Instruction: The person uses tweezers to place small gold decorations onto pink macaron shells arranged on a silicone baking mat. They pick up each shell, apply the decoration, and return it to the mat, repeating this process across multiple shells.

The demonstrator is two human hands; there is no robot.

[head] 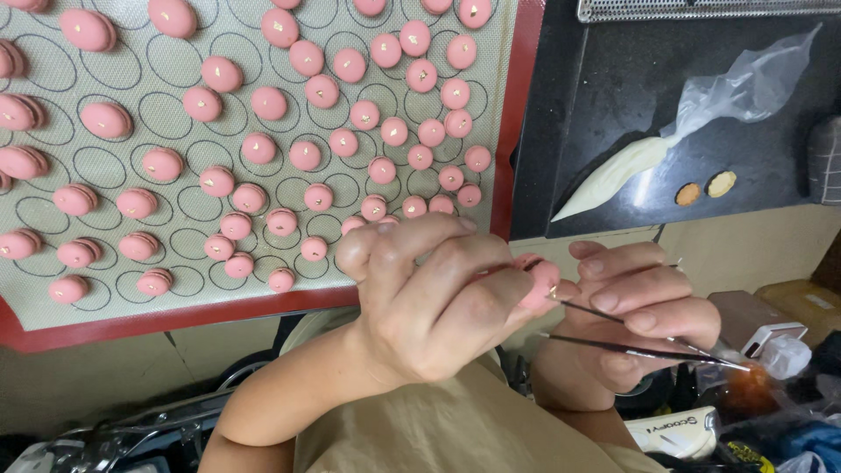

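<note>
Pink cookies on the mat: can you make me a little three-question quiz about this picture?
1. True or false: the left hand holds a pink macaron.
2. What does the right hand hold? A) spoon B) tweezers C) brush
3. What lies on the dark tray: a piping bag of pale cream, or a rolling pin?

Key: 1 true; 2 B; 3 the piping bag, beside two small round shells.

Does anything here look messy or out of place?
Mostly tidy. Two small round brownish bits lie loose on the black tray beside the piping bag, away from the pink macarons on the mat.
</note>
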